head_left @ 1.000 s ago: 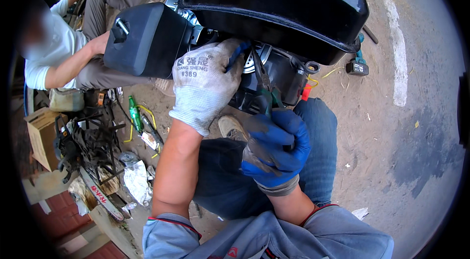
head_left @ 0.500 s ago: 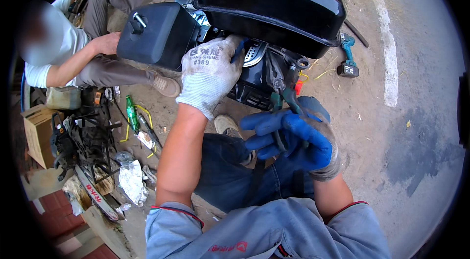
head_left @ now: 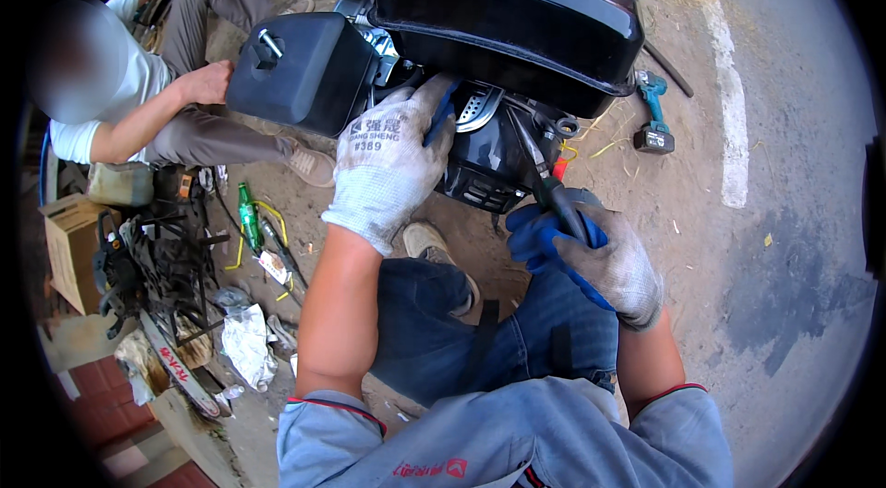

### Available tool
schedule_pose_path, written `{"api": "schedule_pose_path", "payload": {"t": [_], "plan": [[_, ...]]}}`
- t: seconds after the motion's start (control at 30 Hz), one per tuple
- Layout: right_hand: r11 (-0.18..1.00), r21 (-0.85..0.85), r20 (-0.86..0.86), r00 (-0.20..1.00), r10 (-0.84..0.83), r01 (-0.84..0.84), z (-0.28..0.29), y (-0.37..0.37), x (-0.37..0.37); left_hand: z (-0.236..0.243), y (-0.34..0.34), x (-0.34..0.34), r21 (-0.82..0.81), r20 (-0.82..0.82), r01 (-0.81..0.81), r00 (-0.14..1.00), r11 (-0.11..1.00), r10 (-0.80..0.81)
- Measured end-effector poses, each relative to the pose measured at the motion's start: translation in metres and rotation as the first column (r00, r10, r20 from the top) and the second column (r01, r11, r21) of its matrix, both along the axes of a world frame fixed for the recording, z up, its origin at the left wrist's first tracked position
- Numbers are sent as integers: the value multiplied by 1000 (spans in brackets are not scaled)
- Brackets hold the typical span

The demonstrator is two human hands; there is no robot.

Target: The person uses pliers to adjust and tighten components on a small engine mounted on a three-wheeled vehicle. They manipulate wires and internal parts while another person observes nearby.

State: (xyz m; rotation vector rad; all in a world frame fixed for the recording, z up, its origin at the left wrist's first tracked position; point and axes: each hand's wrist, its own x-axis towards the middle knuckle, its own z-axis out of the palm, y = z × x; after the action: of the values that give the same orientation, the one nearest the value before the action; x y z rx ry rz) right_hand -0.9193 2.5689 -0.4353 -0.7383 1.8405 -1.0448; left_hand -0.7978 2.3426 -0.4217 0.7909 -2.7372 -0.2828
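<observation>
- Left hand [head_left: 388,160], gloved, pressed flat against small engine [head_left: 480,72], gripping nothing.
- Right hand [head_left: 591,253] closed round pliers [head_left: 544,179], tips at housing.
- Engine looks assembled; work appears midway.

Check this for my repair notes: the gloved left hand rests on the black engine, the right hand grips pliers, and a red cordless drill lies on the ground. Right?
Only the colour is wrong: the head view shows the cordless drill is teal, not red. The left hand rests on the black engine; the right hand grips pliers.

Left hand [head_left: 388,160] reaching forward, right hand [head_left: 591,253] apparently clenched.
</observation>
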Motion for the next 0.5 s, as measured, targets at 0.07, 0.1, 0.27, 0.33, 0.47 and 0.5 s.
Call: {"api": "schedule_pose_path", "payload": {"t": [0.07, 0.1, 0.27, 0.33, 0.47, 0.5], "plan": [[1000, -12, -25, 999, 24, -25, -9, 5, 2, 5, 6, 7, 15, -37, -7, 999, 1000, 8], [999, -42, 35, 999, 4, -2, -14, 8, 4, 8, 10, 10, 16, -73, -11, 997, 1000, 12], [964, -266, 193, 980, 52, 1, -43, 25, 12, 27, 28, 33, 14, 73, -294, 953, 956, 293], [944, -315, 167, 974, 154, -96, -58, 30, 14, 31, 28, 42, -30, 177, -410, 895, 911, 409], [900, -437, 576, 772, 268, 14, -87, 28, 32, 26, 18, 50, -7, 238, -583, 788, 813, 567], [879, -473, 435, 853, 287, -55, -92, 27, 34, 22, 18, 50, 0, 220, -573, 799, 820, 559]]}}
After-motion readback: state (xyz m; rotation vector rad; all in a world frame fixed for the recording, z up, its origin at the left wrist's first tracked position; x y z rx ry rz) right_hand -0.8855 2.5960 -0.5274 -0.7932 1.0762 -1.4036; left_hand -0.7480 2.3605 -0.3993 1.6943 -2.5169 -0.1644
